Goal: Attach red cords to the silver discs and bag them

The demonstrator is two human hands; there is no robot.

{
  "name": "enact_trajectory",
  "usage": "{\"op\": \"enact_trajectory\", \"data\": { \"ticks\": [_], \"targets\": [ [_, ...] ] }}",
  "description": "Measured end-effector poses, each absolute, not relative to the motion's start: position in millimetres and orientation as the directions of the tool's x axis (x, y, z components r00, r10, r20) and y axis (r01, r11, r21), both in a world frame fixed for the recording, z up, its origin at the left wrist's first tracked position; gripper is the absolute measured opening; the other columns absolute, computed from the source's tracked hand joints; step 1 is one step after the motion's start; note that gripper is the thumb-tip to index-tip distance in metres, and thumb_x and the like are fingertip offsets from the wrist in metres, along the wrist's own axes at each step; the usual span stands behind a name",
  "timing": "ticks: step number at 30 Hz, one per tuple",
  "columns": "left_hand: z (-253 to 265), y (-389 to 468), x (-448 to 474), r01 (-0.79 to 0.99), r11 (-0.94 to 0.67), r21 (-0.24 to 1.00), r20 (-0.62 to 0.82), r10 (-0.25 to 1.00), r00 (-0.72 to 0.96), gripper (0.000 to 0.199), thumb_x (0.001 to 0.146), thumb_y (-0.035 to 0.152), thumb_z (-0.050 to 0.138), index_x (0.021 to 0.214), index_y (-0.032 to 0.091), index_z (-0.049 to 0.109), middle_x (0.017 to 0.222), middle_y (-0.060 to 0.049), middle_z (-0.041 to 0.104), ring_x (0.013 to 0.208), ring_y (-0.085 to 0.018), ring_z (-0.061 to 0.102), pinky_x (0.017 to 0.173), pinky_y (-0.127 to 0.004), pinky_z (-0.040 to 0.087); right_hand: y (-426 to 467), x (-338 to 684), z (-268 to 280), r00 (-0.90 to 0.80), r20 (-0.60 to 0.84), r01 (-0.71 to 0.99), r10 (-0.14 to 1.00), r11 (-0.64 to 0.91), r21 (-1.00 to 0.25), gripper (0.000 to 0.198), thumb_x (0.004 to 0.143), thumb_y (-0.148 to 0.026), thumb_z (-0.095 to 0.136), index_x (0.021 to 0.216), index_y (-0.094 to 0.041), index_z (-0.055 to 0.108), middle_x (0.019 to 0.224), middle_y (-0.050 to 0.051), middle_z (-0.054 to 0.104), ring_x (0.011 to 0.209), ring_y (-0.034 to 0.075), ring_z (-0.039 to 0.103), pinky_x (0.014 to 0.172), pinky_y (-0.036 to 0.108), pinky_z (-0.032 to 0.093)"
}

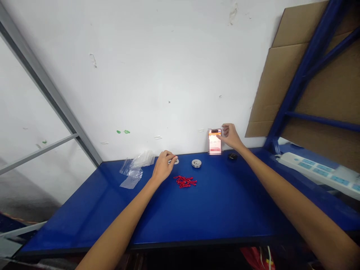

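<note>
My left hand (164,166) is over the back of the blue table, its fingers bent together in a pinch at a pale round piece (176,161). A small reddish spot shows at the fingertips; what they pinch is too small to make out. My right hand (232,137) is raised by a phone (215,144) that leans upright on the wall with a lit timer screen. The thumb reaches over the screen, while the other fingers curl loosely beside the phone, apart from the thumb. Between the hands sit a round grey metal disc (196,163) and a pile of red cord loops (185,182).
Clear plastic bags (135,167) lie left of my left hand. A small black object (232,156) rests below my right hand. On the right are a white power strip (320,170), a blue metal frame (298,82) and cardboard (270,97). The white wall (157,75) bounds the table's (202,213) back.
</note>
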State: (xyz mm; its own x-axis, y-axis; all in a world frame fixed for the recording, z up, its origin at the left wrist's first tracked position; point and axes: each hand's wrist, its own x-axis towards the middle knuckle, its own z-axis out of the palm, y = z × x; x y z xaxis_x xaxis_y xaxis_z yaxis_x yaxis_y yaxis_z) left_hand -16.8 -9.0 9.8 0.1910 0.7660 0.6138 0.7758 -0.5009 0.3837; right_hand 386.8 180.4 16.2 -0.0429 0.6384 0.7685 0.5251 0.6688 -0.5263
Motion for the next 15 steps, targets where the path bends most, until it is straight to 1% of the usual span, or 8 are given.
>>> {"op": "enact_trajectory", "data": {
  "ticks": [4, 5, 7, 8, 10, 12, 14, 15],
  "targets": [
    [7, -1, -30, 0.849, -0.402, 0.342, 0.560, 0.813, 0.160, 0.036, 0.109, 0.043, 0.054, 0.101, 0.024, 0.083, 0.091, -0.008, 0.068, 0.095, -0.026, 0.060, 0.087, -0.039, 0.048, 163, 384, 27, 0.013, 0.751, 0.522, 0.661, 0.636, -0.569, 0.056, 0.083, -0.048, 0.078, 0.125, -0.025, 0.050, 0.110, 0.005, 0.056, 0.090, 0.021, 0.059, 0.081, 0.037, 0.055],
    [6, 2, -33, 0.858, -0.395, 0.328, 0.548, 0.820, 0.168, 0.035, 0.108, 0.042, 0.055, 0.099, 0.025, 0.083, 0.090, -0.008, 0.069, 0.095, -0.026, 0.059, 0.087, -0.039, 0.047, 153, 381, 30, 0.024, 0.759, 0.537, 0.651, 0.632, -0.559, 0.053, 0.085, -0.047, 0.077, 0.126, -0.025, 0.050, 0.111, 0.005, 0.057, 0.090, 0.021, 0.059, 0.081, 0.036, 0.055],
    [4, 6, -39, 0.870, -0.382, 0.310, 0.533, 0.828, 0.174, 0.032, 0.108, 0.040, 0.056, 0.098, 0.025, 0.083, 0.090, -0.007, 0.071, 0.096, -0.026, 0.059, 0.087, -0.038, 0.046, 129, 372, 35, -0.021, 0.778, 0.558, 0.627, 0.654, -0.512, 0.049, 0.089, -0.042, 0.075, 0.128, -0.025, 0.050, 0.111, 0.006, 0.059, 0.091, 0.022, 0.061, 0.081, 0.037, 0.055],
    [2, 8, -41, 0.875, -0.372, 0.309, 0.530, 0.832, 0.166, 0.031, 0.107, 0.038, 0.058, 0.097, 0.025, 0.083, 0.091, -0.007, 0.072, 0.096, -0.026, 0.059, 0.087, -0.038, 0.046, 115, 365, 37, -0.066, 0.784, 0.555, 0.618, 0.675, -0.485, 0.048, 0.091, -0.040, 0.073, 0.129, -0.025, 0.050, 0.110, 0.006, 0.060, 0.092, 0.023, 0.062, 0.082, 0.038, 0.055],
    [-2, 12, -45, 0.885, -0.345, 0.313, 0.524, 0.840, 0.142, 0.028, 0.106, 0.037, 0.060, 0.095, 0.024, 0.082, 0.091, -0.008, 0.074, 0.097, -0.027, 0.060, 0.087, -0.038, 0.046, 84, 348, 38, -0.209, 0.761, 0.560, 0.615, 0.713, -0.422, 0.042, 0.094, -0.035, 0.069, 0.131, -0.024, 0.052, 0.108, 0.007, 0.062, 0.092, 0.024, 0.063, 0.083, 0.039, 0.055],
    [-6, 15, -48, 0.892, -0.320, 0.318, 0.513, 0.849, 0.122, 0.026, 0.105, 0.036, 0.061, 0.095, 0.023, 0.082, 0.091, -0.008, 0.075, 0.096, -0.028, 0.061, 0.086, -0.039, 0.046, 55, 329, 36, -0.369, 0.717, 0.577, 0.592, 0.751, -0.323, 0.030, 0.098, -0.030, 0.065, 0.126, -0.024, 0.057, 0.109, 0.008, 0.064, 0.096, 0.026, 0.065, 0.086, 0.040, 0.055],
    [-7, 16, -49, 0.895, -0.304, 0.325, 0.494, 0.862, 0.113, 0.025, 0.104, 0.035, 0.062, 0.097, 0.022, 0.082, 0.091, -0.008, 0.076, 0.096, -0.028, 0.062, 0.087, -0.040, 0.047, 33, 310, 32, -0.549, 0.647, 0.541, 0.529, 0.815, -0.207, 0.020, 0.101, -0.027, 0.060, 0.120, -0.023, 0.063, 0.112, 0.010, 0.065, 0.102, 0.026, 0.066, 0.090, 0.041, 0.055],
    [-7, 16, -49, 0.895, -0.300, 0.331, 0.488, 0.866, 0.109, 0.024, 0.103, 0.035, 0.062, 0.099, 0.022, 0.082, 0.092, -0.008, 0.077, 0.096, -0.029, 0.062, 0.088, -0.040, 0.047, 25, 303, 30, -0.627, 0.605, 0.513, 0.491, 0.845, -0.153, 0.018, 0.102, -0.026, 0.058, 0.118, -0.023, 0.066, 0.113, 0.011, 0.066, 0.103, 0.027, 0.066, 0.091, 0.041, 0.055]
  ]
}}
